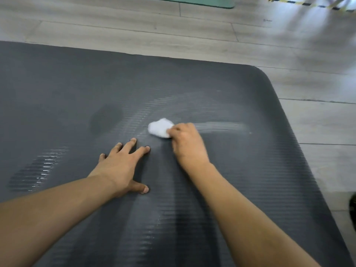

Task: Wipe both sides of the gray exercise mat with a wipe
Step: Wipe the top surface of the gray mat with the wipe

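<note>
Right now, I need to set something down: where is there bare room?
Bare: the mat far left of the left hand, and its far strip beyond the wipe. Crowded: the middle, where the right hand grips the wipe.

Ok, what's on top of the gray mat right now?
On the gray mat: the left hand pressed flat with fingers spread, the right hand gripping a crumpled white wipe, and wet streaks. The mat surface under both hands and the wipe is covered.
</note>
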Demonstrator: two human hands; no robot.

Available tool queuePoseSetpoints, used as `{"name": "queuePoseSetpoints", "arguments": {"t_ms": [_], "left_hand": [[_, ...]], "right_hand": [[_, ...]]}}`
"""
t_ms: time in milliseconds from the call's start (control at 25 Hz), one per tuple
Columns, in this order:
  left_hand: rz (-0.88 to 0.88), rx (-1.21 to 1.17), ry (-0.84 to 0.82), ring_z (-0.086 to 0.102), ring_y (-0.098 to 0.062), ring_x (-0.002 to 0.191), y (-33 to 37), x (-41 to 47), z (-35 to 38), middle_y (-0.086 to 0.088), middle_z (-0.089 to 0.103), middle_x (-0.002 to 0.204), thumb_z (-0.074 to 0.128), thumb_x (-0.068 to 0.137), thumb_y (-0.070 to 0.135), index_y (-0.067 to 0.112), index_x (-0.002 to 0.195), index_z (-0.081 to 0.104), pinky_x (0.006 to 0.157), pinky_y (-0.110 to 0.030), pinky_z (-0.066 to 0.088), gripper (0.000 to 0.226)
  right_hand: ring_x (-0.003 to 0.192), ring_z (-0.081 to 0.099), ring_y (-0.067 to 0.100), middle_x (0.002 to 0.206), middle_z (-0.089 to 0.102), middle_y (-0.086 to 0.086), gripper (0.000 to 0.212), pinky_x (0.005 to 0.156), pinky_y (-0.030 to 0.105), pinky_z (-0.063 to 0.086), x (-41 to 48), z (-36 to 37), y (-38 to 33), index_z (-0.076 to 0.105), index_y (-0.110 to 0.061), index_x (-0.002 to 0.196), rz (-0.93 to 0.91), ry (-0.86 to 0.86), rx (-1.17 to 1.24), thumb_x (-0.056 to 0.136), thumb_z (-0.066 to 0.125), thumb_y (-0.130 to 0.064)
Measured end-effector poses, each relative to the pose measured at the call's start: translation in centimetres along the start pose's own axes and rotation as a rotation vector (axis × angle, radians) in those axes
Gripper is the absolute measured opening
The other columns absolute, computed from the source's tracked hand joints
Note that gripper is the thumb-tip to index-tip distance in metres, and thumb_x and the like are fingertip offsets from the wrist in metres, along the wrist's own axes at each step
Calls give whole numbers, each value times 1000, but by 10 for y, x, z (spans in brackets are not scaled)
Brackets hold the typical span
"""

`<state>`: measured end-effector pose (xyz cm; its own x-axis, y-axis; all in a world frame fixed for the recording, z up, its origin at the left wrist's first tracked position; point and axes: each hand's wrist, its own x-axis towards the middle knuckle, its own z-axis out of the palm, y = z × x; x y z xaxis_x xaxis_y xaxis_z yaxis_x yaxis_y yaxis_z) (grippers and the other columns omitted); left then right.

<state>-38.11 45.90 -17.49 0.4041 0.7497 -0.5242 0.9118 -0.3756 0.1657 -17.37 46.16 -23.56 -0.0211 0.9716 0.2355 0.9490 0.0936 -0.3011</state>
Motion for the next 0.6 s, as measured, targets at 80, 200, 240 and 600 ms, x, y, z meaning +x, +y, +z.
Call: {"name": "queuePoseSetpoints", "arguments": {"t_ms": [80, 200, 240, 600], "left_hand": [[5, 9, 13, 7, -29, 155, -2, 1, 3, 3, 7, 165, 76, 66, 74, 47, 157, 8, 118, -61, 26, 117], [-9, -16, -5, -3, -30, 157, -4, 2, 6, 6, -12, 169, 76, 69, 72, 49, 157, 1, 122, -60, 18, 118], [-10, -19, -11, -5, -30, 157, -4, 2, 6, 7, -15, 168, 76, 70, 71, 50, 157, -1, 122, -60, 16, 118], [-5, -30, 12, 0, -29, 156, -3, 4, 6, 4, 1, 168, 78, 67, 71, 47, 157, 7, 120, -65, 20, 117]], "right_hand": [[84, 55, 30, 92, 66, 6, 35, 72, 35, 49, 13, 8, -11, 73, -15, 94, -302, -105, -3, 84, 40, -18], [94, 57, 34, 99, 65, 13, 44, 78, 35, 47, 32, -26, 67, 73, -11, 99, 93, 27, -122, 85, 33, -25], [100, 54, 36, 105, 62, 16, 41, 81, 36, 45, 32, -45, 100, 71, -9, 104, 346, 38, -205, 87, 35, -19], [88, 57, 33, 93, 68, 10, 24, 73, 35, 48, 7, 8, -29, 74, -10, 90, -67, -45, 30, 79, 52, -8]]}}
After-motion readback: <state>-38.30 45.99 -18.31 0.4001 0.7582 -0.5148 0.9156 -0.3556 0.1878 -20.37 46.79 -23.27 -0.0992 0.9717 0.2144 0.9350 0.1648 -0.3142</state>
